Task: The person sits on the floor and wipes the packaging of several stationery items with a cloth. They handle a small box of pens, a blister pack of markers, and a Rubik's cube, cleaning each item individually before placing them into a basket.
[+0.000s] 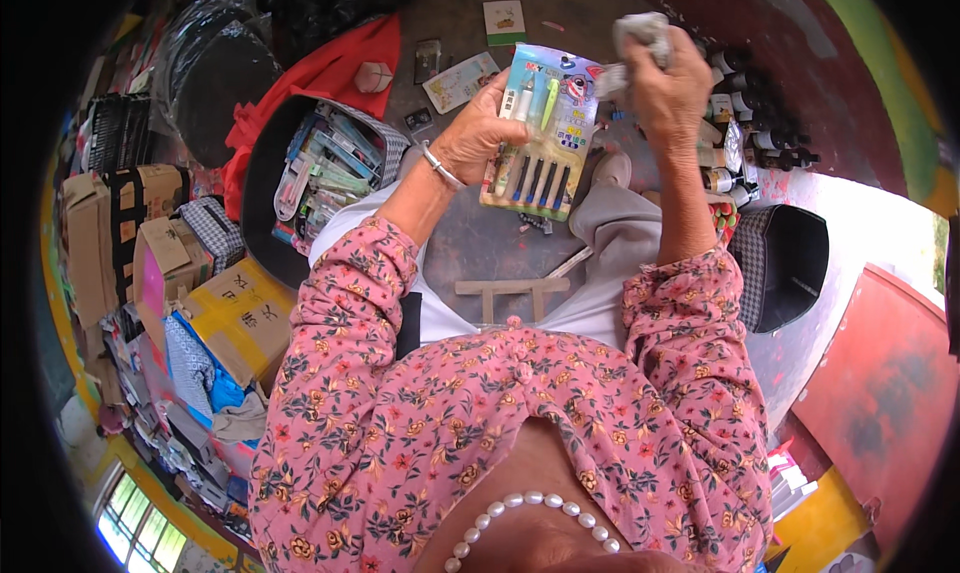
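Note:
My left hand [478,135] grips a blue blister card of pens [545,138] by its left edge, holding it upright over my lap. The card carries several dark pens in a row and a green one above them. My right hand [668,85] is closed around a crumpled grey-white cloth [640,35], pressed against the card's upper right corner. A silver bangle sits on my left wrist. Both forearms wear pink flowered sleeves.
A black checked bin [268,163] at my left holds more packaged stationery. Cardboard boxes [240,313] stack further left. Another black bin [790,263] stands at my right, small dark bottles [760,133] beyond it. Cards [460,81] lie on the grey floor; a wooden stool edge [510,288] shows between my knees.

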### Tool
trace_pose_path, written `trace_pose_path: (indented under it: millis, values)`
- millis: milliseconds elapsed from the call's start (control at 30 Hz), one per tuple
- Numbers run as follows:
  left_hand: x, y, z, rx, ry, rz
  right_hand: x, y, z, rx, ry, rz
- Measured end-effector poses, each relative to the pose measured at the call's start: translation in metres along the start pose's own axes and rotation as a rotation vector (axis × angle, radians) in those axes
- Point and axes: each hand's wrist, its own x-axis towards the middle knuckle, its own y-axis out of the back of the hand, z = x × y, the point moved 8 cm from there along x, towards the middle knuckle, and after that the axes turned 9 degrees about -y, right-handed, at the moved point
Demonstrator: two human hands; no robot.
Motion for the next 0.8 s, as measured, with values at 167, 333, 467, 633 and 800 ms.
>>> trace_pose_path:
  millis: [167, 333, 467, 633, 800]
  values:
    - [-0.004, -0.007, -0.008, 0.06, 0.05, -0.031, -0.033, -0.063, -0.028, -0.114, 0.465, -0.266]
    - [-0.013, -0.018, 0.005, 0.088, 0.019, -0.101, -0.008, -0.037, 0.006, -0.159, 0.118, -0.183]
    - [-0.013, -0.013, 0.015, -0.002, -0.016, -0.078, 0.031, 0.014, 0.047, -0.531, 0.076, 0.161]
    - [-0.005, 0.002, 0.008, -0.193, 0.0, -0.031, 0.012, 0.042, 0.012, -0.165, 0.074, 0.289]
    - [-0.003, 0.0, 0.004, -0.375, 0.018, -0.063, -0.006, -0.004, -0.003, -0.119, 0.087, -0.073]
